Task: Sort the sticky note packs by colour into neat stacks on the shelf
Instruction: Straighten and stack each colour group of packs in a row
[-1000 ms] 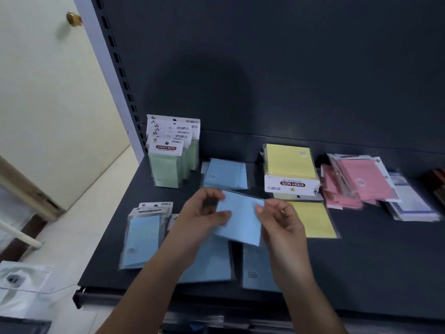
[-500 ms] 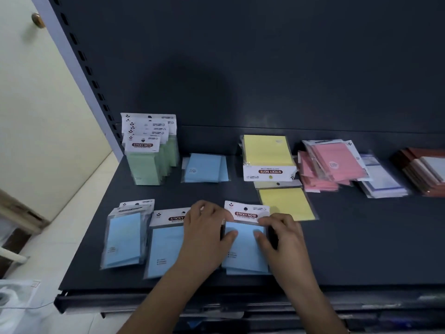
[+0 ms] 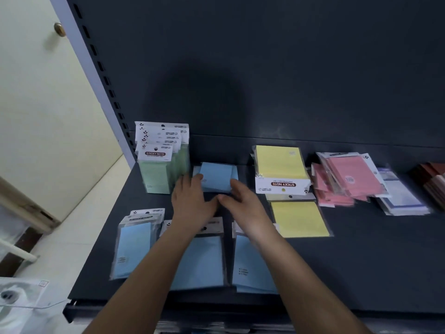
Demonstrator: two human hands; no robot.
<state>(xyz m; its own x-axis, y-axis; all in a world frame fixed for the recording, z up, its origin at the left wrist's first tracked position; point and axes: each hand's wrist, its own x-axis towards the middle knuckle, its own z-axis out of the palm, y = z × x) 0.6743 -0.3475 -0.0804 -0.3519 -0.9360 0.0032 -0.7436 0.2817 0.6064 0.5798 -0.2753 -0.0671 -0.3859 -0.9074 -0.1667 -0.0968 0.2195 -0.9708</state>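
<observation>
Three stacks of blue sticky note packs lie along the front of the dark shelf (image 3: 361,273): a left blue stack (image 3: 133,247), a middle blue stack (image 3: 202,261) and a right blue stack (image 3: 250,268). Another blue pack (image 3: 218,175) lies flat at the back. My left hand (image 3: 190,198) and my right hand (image 3: 243,201) reach to its near edge with fingers stretched out; whether they touch it is blurred. Neither hand holds anything. Green packs (image 3: 160,162) stand upright at the back left.
A yellow stack (image 3: 280,167) and a single yellow pack (image 3: 298,219) sit right of centre. Pink packs (image 3: 346,182) and white-and-blue packs (image 3: 402,198) lie further right, with brown items (image 3: 431,179) at the edge. A slotted upright (image 3: 96,75) and a door (image 3: 36,104) are on the left.
Both hands let go of the blue pack they laid on the right front stack and moved back towards the blue pack at the rear.
</observation>
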